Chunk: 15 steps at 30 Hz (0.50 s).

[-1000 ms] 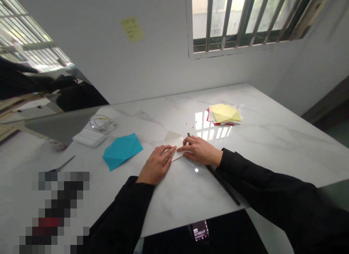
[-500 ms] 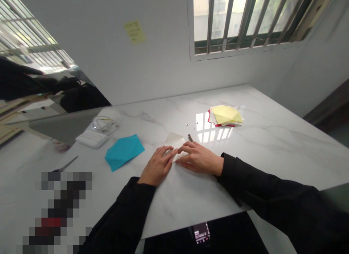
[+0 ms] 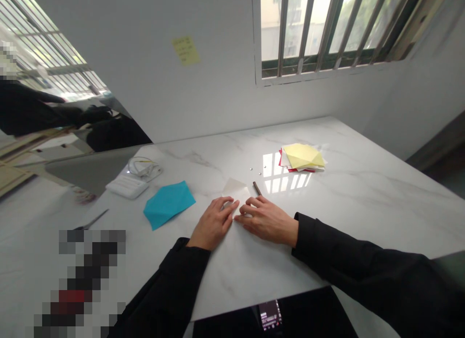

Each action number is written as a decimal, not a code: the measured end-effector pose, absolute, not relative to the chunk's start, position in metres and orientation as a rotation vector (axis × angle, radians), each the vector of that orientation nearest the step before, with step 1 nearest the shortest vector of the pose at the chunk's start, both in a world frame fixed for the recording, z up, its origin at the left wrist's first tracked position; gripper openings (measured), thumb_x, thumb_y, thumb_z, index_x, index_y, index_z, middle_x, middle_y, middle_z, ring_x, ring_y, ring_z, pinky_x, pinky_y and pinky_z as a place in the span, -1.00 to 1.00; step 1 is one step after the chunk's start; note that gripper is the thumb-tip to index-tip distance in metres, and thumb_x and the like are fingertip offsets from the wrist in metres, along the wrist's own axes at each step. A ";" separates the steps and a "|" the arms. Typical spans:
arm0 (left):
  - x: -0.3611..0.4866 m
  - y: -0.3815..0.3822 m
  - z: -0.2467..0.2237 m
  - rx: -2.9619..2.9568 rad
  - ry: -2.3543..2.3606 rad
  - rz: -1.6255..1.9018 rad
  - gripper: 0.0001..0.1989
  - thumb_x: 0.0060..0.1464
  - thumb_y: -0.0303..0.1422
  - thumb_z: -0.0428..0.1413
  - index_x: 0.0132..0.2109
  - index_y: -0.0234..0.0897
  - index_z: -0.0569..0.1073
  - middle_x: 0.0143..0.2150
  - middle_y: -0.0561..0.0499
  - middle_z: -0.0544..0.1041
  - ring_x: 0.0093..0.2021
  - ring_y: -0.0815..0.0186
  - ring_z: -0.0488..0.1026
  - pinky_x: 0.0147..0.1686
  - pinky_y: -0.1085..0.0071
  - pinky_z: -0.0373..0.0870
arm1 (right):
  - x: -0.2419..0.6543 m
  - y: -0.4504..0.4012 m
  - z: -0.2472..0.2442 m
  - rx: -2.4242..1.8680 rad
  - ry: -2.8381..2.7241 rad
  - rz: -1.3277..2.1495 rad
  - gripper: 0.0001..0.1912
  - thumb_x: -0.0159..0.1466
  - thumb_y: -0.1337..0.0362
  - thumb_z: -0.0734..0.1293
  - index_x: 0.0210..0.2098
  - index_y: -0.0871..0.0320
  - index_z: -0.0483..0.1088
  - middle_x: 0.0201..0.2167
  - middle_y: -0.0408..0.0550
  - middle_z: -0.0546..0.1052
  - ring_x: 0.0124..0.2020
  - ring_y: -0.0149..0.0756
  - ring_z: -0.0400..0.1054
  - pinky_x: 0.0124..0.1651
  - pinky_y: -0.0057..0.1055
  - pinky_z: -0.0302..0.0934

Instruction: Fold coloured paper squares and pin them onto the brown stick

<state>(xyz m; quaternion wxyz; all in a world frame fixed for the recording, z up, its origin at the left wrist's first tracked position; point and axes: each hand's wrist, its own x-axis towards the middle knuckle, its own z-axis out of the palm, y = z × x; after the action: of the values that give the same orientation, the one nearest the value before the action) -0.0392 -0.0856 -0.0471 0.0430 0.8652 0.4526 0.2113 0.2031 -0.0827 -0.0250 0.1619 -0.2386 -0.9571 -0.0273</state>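
A small sheet of white paper [image 3: 235, 187] lies on the table under both hands. Its far part, with a pointed, folded-looking edge, shows beyond my fingers; the near part is mostly covered. My left hand [image 3: 213, 222] has its fingers bent and pressed together on the paper's left side. From the right, my right hand [image 3: 267, 221] holds down the near right part with curled fingers, its index and thumb close to my left fingertips. A dark pen-like stick [image 3: 256, 188] pokes out just beyond my right knuckles, partly hidden by them.
Blue folded paper [image 3: 169, 204] lies left of my hands. A stack of yellow, white and red papers [image 3: 304, 156] sits at the back right, near several tiny shiny beads [image 3: 259, 174]. Scissors [image 3: 90, 221], a white case [image 3: 127, 184] with a cable, and a dark screen [image 3: 271, 316] are around.
My right hand has slid slightly toward me along the paper, and its fingertips sit a little lower. My left hand has barely moved. The whole view has shifted slightly.
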 end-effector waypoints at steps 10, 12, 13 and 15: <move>-0.039 -0.087 -0.045 2.635 1.400 0.642 -0.55 0.31 -0.49 0.04 0.27 -0.13 0.50 0.20 -0.11 0.48 0.23 0.10 0.37 0.28 0.02 0.40 | 0.218 -0.085 -0.025 -0.760 -2.725 -0.085 -0.74 0.53 0.26 0.21 0.07 0.12 0.49 -0.06 0.08 0.52 0.04 -0.04 0.29 0.03 -0.10 0.21; -0.039 -0.087 -0.046 2.636 1.396 0.643 -0.56 0.31 -0.49 0.04 0.27 -0.14 0.51 0.21 -0.11 0.48 0.23 0.10 0.37 0.29 0.02 0.40 | 0.226 -0.085 -0.027 -0.783 -2.710 -0.061 -0.72 0.52 0.26 0.21 0.10 0.13 0.50 -0.01 0.09 0.52 0.07 -0.03 0.29 0.05 -0.10 0.21; -0.039 -0.087 -0.046 2.636 1.393 0.644 -0.56 0.31 -0.49 0.03 0.27 -0.14 0.51 0.21 -0.12 0.48 0.23 0.10 0.37 0.29 0.02 0.40 | 0.230 -0.084 -0.028 -0.800 -2.696 -0.048 -0.71 0.52 0.27 0.22 0.11 0.13 0.50 0.01 0.10 0.52 0.08 -0.02 0.29 0.06 -0.09 0.21; -0.039 -0.086 -0.046 2.637 1.388 0.649 -0.57 0.32 -0.48 0.03 0.26 -0.18 0.51 0.21 -0.13 0.48 0.23 0.09 0.37 0.29 0.03 0.39 | 0.238 -0.083 -0.030 -0.842 -2.664 -0.020 -0.71 0.52 0.26 0.23 0.12 0.12 0.52 0.05 0.10 0.51 0.11 -0.01 0.28 0.08 -0.08 0.21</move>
<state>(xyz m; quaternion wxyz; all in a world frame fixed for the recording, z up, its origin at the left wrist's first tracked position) -0.0389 -0.0861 -0.0457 0.0460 0.8637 0.4547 0.2124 0.2382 -0.0830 -0.0300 0.1728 -0.2969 -0.9391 -0.0072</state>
